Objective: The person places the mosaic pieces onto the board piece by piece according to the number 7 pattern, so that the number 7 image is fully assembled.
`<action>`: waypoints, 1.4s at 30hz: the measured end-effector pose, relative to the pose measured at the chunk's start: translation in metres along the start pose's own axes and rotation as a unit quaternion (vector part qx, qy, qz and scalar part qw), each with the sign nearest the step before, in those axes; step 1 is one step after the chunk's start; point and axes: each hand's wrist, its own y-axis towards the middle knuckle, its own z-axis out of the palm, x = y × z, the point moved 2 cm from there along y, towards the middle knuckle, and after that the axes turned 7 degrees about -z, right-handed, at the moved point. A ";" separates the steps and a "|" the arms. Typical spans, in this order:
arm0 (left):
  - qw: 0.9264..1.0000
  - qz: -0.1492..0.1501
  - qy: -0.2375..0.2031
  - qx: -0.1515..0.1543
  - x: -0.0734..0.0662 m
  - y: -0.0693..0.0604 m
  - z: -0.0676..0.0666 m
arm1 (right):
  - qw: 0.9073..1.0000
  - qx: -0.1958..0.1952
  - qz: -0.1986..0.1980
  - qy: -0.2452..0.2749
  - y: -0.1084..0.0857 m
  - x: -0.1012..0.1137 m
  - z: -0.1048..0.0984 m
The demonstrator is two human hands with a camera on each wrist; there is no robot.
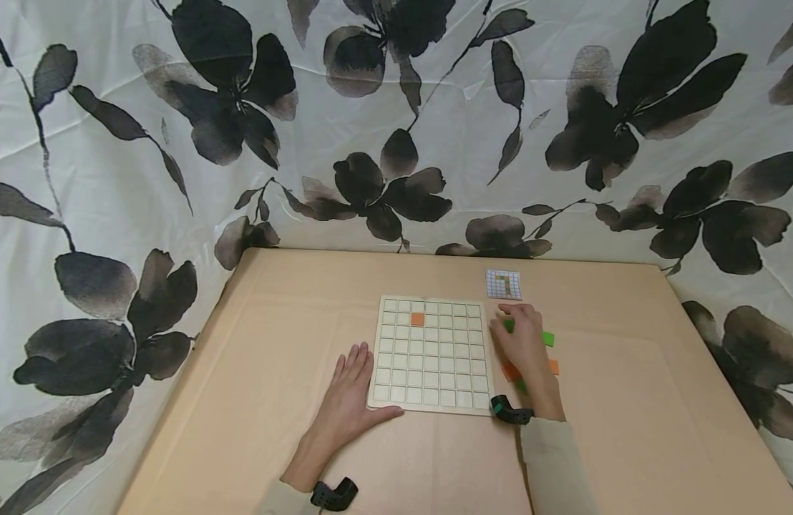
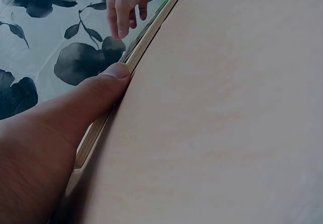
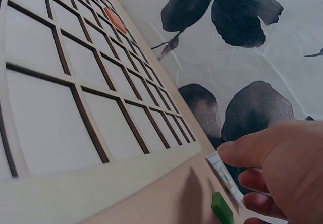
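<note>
A pale board (image 1: pixel 430 354) with a grid of square cells lies flat on the table. One orange square tile (image 1: pixel 418 319) sits in a cell of its second row from the far edge. My left hand (image 1: pixel 351 393) rests at the board's left front corner, fingers straight, the thumb (image 2: pixel 108 85) touching its front edge. Right of the board, my right hand (image 1: pixel 522 340) hovers with fingers loosely bent. Nothing shows between its thumb (image 3: pixel 247 151) and fingers. Below those fingers lies a green tile (image 3: pixel 222 209), partly hidden by the hand in the head view.
More tiles lie around the right forearm, among them a green one (image 1: pixel 548 339) and an orange one (image 1: pixel 554 367). Beyond the right hand is a small card (image 1: pixel 503 285) printed with a grid and a pattern. A floral cloth (image 1: pixel 371 129) hangs behind the table (image 1: pixel 293 315).
</note>
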 end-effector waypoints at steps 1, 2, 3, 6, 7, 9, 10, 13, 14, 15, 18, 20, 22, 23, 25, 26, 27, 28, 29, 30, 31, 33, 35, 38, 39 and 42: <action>1.000 0.001 0.000 0.001 0.001 -0.001 -0.001 | 1.000 0.001 0.004 0.000 -0.002 0.000 0.000; 1.000 0.002 0.001 0.003 0.002 -0.001 -0.001 | 1.000 0.001 0.009 0.000 -0.003 -0.001 0.000; 1.000 0.004 0.001 0.003 0.003 -0.002 -0.002 | 1.000 0.001 0.015 -0.002 -0.005 -0.001 0.000; 1.000 0.009 0.000 0.005 0.006 -0.005 -0.004 | 0.999 0.004 0.034 -0.010 -0.011 0.000 0.000; 1.000 0.010 0.000 0.006 0.007 -0.005 -0.004 | 0.999 0.006 0.041 -0.014 -0.012 0.001 -0.001; 1.000 0.013 0.000 0.008 0.009 -0.007 -0.005 | 0.998 0.009 0.054 -0.019 -0.016 0.002 -0.002; 1.000 0.013 0.000 0.010 0.010 -0.008 -0.006 | 0.998 0.011 0.059 -0.020 -0.018 0.003 -0.002; 1.000 0.016 -0.001 0.011 0.013 -0.010 -0.006 | 0.997 0.015 0.068 -0.019 -0.023 0.004 -0.003; 1.000 0.016 -0.002 0.011 0.014 -0.010 -0.006 | 0.997 0.014 0.069 -0.018 -0.024 0.004 -0.003; 1.000 0.017 -0.003 0.012 0.014 -0.010 -0.007 | 0.997 0.015 0.072 -0.018 -0.025 0.004 -0.004; 1.000 0.018 -0.006 0.014 0.015 -0.011 -0.008 | 0.997 0.011 0.078 -0.019 -0.028 0.004 -0.003; 1.000 0.019 -0.007 0.015 0.016 -0.012 -0.009 | 0.996 0.009 0.086 -0.019 -0.029 0.004 -0.003; 1.000 0.020 -0.006 0.016 0.017 -0.012 -0.010 | 0.996 0.007 0.091 -0.017 -0.031 0.003 -0.003; 1.000 0.020 -0.006 0.017 0.017 -0.013 -0.010 | 0.995 0.006 0.094 -0.016 -0.032 0.003 -0.003; 1.000 0.021 -0.006 0.019 0.018 -0.013 -0.011 | 0.995 0.006 0.100 -0.016 -0.034 0.004 -0.003; 1.000 0.020 -0.006 0.020 0.019 -0.013 -0.011 | 0.995 0.006 0.102 -0.016 -0.034 0.004 -0.003; 1.000 0.021 -0.005 0.021 0.019 -0.014 -0.011 | 0.994 0.007 0.104 -0.017 -0.035 0.004 -0.003; 1.000 0.019 -0.004 0.021 0.019 -0.013 -0.011 | 0.994 0.008 0.105 -0.019 -0.035 0.003 -0.004; 1.000 0.018 -0.003 0.021 0.018 -0.013 -0.010 | 0.994 0.010 0.106 -0.019 -0.034 0.003 -0.004; 1.000 0.018 -0.002 0.020 0.018 -0.013 -0.010 | 0.994 0.011 0.106 -0.021 -0.034 0.002 -0.004; 1.000 0.017 -0.001 0.019 0.017 -0.012 -0.009 | 0.994 0.012 0.105 -0.024 -0.033 0.001 -0.005; 1.000 0.017 0.001 0.017 0.016 -0.011 -0.009 | 0.994 0.014 0.105 -0.028 -0.032 0.000 -0.006; 1.000 0.016 0.000 0.015 0.016 -0.011 -0.008 | 0.994 0.016 0.103 -0.031 -0.030 -0.002 -0.006; 1.000 0.013 -0.002 0.015 0.014 -0.010 -0.007 | 0.994 0.019 0.098 -0.036 -0.028 -0.005 -0.007; 1.000 0.012 -0.001 0.016 0.014 -0.009 -0.006 | 0.994 0.020 0.097 -0.036 -0.027 -0.005 -0.007; 1.000 0.010 0.000 0.013 0.013 -0.008 -0.005 | 0.995 0.025 0.093 -0.035 -0.026 -0.007 -0.008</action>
